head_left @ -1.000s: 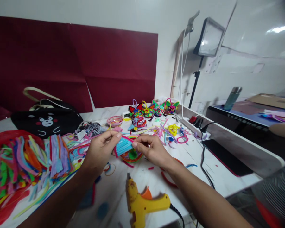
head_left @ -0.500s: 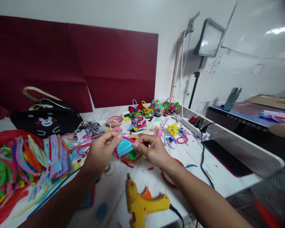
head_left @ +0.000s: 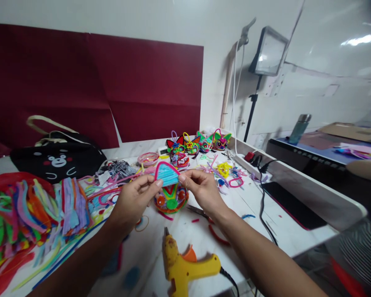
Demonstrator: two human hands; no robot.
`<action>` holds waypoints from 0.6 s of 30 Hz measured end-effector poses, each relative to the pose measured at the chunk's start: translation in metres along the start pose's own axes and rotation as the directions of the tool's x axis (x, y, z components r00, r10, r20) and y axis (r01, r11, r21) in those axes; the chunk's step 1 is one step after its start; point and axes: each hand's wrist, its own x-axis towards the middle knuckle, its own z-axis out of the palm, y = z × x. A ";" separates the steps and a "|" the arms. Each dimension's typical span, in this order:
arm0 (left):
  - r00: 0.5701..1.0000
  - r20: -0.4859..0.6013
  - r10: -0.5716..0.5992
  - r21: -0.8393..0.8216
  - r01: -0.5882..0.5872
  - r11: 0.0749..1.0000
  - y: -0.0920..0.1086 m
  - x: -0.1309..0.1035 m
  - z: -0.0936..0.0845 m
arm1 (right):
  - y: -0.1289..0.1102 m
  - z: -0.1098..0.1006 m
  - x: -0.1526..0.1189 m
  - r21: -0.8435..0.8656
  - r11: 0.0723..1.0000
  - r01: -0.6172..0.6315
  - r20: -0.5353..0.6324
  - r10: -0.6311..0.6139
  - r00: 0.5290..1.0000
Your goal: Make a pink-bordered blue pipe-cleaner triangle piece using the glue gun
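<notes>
Between my two hands I hold a blue triangular pipe-cleaner piece (head_left: 167, 175) with a pink edge, its point upward. My left hand (head_left: 139, 196) pinches its left lower corner between thumb and fingers. At the right lower corner, my right hand (head_left: 202, 190) pinches it the same way. Just behind and below the piece sits a round, colourful pipe-cleaner face (head_left: 172, 203) with a green nose and orange eyes, its top hidden by the triangle. A yellow glue gun (head_left: 185, 266) lies in front of my hands. Scissors (head_left: 199, 212) lie partly under my right hand.
Several finished colourful animal heads (head_left: 190, 144) stand at the back. Bundles of pipe cleaners (head_left: 21, 214) fill the left side, near a black bag (head_left: 58, 159). To the right are a dark phone-like slab (head_left: 293, 206), a power strip (head_left: 252, 167) and a cable (head_left: 262, 216). Another person's arm shows far right.
Both hands have turned the blue triangle upright, its pink-edged point now facing up. It has risen slightly, so more of the round face shows below it.
</notes>
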 end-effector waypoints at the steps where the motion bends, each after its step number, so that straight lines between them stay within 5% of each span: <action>1: 1.000 0.001 -0.005 -0.016 0.005 1.000 -0.001 0.001 -0.001 | -0.001 0.000 0.000 -0.009 1.000 0.015 0.013 -0.015 1.000; 9: 0.999 0.048 -0.015 -0.196 0.024 0.980 -0.007 0.001 -0.004 | -0.008 0.004 -0.009 -0.006 0.999 0.042 0.200 -0.040 0.979; 18: 0.994 0.103 -0.034 -0.239 0.058 0.969 -0.013 -0.004 0.001 | -0.003 0.009 -0.015 -0.258 0.920 0.295 0.295 -0.215 0.931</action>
